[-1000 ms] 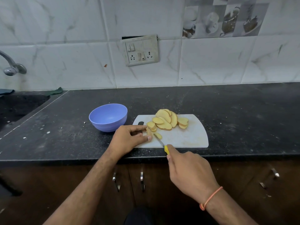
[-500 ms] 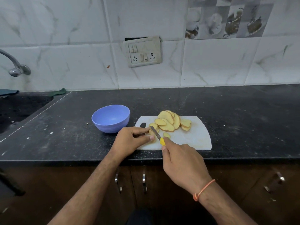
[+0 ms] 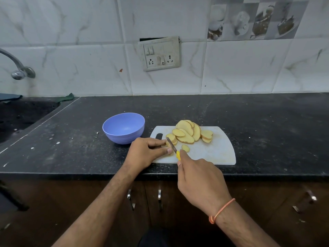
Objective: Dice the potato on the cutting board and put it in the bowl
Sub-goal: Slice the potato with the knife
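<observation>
A kitchen scene is seen from above, looking down at two bare forearms reaching forward over a dark speckled table [image 3: 249, 122]. A white cutting board [image 3: 217, 152] is laid near the front edge of the table. On its far half, a heap of pale yellow potato slices [image 3: 187, 132] is fanned out, overlapping one another, with one small slice [image 3: 185, 148] lying apart, nearer the person. A light blue bowl [image 3: 124, 128] is set on the table just beside the board's left end; nothing is seen inside it.

The left hand [image 3: 144, 154] is rested on the left end of the board, its fingers [image 3: 156, 142] curled and pinched on a small stack of slices [image 3: 171, 139] at the near left of the heap. The right hand [image 3: 199, 182] is closed around the yellow handle of a small knife [image 3: 173, 147], with the forefinger stretched along the handle. The blade is angled away to the left, and its tip is placed against the pinched stack, just beside the left fingertips. An orange thread is worn on the right wrist.

Behind the table, a white marbled tile wall is seen with a switch and socket plate [image 3: 159, 53]. A metal tap [image 3: 17, 68] and a dark sink are found at far left. Brown cabinet doors with metal handles are seen below the table edge.
</observation>
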A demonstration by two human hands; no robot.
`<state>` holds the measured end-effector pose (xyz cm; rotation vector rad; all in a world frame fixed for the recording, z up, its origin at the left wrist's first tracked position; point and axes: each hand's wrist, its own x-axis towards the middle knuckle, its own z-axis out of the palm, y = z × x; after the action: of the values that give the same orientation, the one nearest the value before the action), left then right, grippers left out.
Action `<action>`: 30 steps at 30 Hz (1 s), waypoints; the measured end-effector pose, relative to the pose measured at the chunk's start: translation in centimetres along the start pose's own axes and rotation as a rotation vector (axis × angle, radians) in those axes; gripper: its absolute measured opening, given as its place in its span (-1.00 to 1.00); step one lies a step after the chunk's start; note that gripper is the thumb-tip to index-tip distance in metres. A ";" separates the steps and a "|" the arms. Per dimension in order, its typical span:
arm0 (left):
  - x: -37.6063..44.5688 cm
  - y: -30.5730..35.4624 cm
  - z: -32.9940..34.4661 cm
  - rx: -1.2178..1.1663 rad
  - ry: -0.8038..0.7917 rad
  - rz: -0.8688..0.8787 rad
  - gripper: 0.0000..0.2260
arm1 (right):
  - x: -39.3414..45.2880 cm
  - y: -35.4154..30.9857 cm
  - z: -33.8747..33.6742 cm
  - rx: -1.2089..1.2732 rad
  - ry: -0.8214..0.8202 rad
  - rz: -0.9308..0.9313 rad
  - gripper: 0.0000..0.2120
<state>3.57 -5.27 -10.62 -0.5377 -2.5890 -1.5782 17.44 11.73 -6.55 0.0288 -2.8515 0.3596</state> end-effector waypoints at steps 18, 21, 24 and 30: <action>0.0 0.0 -0.2 0.024 -0.020 0.028 -0.65 | -0.7 -0.1 0.7 -0.090 -0.024 -0.012 -0.48; -0.1 0.0 -0.3 0.014 -0.020 0.018 -0.65 | 0.0 -0.2 0.8 -0.108 -0.061 -0.009 -0.47; -0.1 0.1 -0.2 -0.004 -0.019 0.009 -0.64 | 0.7 -0.6 0.9 -0.123 -0.100 0.008 -0.46; -0.1 0.1 -0.1 -0.009 -0.011 -0.011 -0.63 | 0.1 0.1 1.0 -0.147 -0.161 0.000 -0.45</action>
<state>3.70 -5.36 -10.52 -0.5354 -2.5981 -1.5960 17.05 11.60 -7.51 0.0300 -3.0295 0.1524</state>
